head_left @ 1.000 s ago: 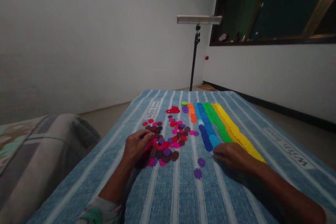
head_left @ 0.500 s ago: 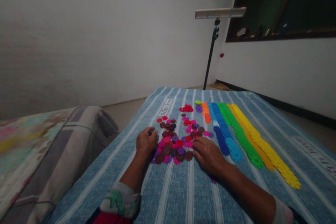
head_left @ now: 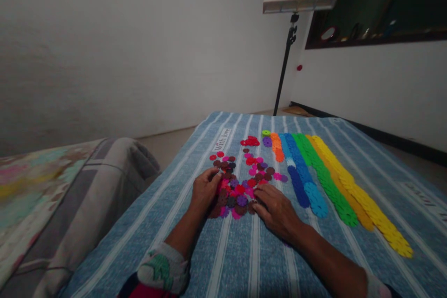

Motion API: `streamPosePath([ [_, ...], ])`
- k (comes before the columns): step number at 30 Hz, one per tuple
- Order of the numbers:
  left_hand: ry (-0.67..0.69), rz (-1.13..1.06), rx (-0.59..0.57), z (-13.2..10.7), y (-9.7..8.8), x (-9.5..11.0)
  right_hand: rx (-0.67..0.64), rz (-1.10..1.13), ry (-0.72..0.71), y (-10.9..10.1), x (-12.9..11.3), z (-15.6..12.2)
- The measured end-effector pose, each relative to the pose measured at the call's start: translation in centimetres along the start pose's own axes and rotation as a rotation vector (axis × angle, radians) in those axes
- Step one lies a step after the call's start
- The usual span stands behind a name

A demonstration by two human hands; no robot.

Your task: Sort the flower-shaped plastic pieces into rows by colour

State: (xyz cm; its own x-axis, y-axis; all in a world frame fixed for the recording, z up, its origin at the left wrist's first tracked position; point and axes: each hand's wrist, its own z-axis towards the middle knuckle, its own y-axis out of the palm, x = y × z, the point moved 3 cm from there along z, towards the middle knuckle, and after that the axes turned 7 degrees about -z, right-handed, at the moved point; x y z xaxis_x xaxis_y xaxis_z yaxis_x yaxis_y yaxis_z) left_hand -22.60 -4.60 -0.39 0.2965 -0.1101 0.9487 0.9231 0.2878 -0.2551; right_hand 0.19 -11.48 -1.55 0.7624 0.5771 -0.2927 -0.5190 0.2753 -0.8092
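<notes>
Thin notched plastic discs (head_left: 240, 200) in pink, red, purple, brown and black lie in a loose, overlapping pile on the striped blue cloth (head_left: 237, 260). Over the pile's left edge reaches my left hand (head_left: 206, 188), fingers bent and a little apart, covering some discs. My right hand (head_left: 277, 207) rests at the right edge, its fingertips on the discs and the thumb apart from the fingers. No disc shows clearly in either hand, though the undersides are hidden.
To the right run overlapping rows of yellow discs (head_left: 363, 200), green discs (head_left: 330, 186) and blue discs (head_left: 296, 158). Orange discs (head_left: 277, 146) and red discs (head_left: 250, 141) lie farther back. A draped grey blanket (head_left: 115, 186) is at left; a black stand (head_left: 284, 70) rises behind.
My left hand has moved right, from beside the pile onto its left edge. My right hand stays about the same place at the right edge. The camera view has shifted slightly.
</notes>
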Motion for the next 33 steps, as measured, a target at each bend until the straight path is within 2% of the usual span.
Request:
streamPosePath([
  [4,0.015,-0.036,-0.007,-0.1,-0.3,0.4,0.075,-0.02,0.021,-0.1,0.9,-0.5],
  [9,-0.006,-0.109,0.072,-0.1,-0.7,0.4,0.055,-0.022,0.069,0.5,1.8,-1.0],
  [15,-0.061,-0.216,0.125,-0.1,-0.5,-0.4,0.091,-0.057,0.057,1.1,1.9,-1.3],
  [20,-0.103,-0.231,0.108,0.0,-0.4,-1.2,0.086,-0.069,0.03,1.1,1.8,-1.5],
  [23,-0.047,-0.137,0.049,0.1,-0.1,-1.1,0.093,-0.082,0.025,1.0,1.7,-1.5],
  [26,0.183,0.011,-0.117,0.2,0.5,-0.2,0.088,-0.096,0.015,0.9,1.5,-1.4],
  [28,0.278,0.156,-0.239,0.0,1.1,0.4,0.085,-0.107,0.008,0.8,1.4,-1.4],
  [30,0.278,0.333,-0.299,-0.2,1.4,0.7,0.088,-0.121,0.002,0.8,1.4,-1.4],
  [33,0.237,0.555,-0.275,-0.4,1.3,1.1,0.093,-0.137,-0.011,0.7,1.3,-1.4],
])
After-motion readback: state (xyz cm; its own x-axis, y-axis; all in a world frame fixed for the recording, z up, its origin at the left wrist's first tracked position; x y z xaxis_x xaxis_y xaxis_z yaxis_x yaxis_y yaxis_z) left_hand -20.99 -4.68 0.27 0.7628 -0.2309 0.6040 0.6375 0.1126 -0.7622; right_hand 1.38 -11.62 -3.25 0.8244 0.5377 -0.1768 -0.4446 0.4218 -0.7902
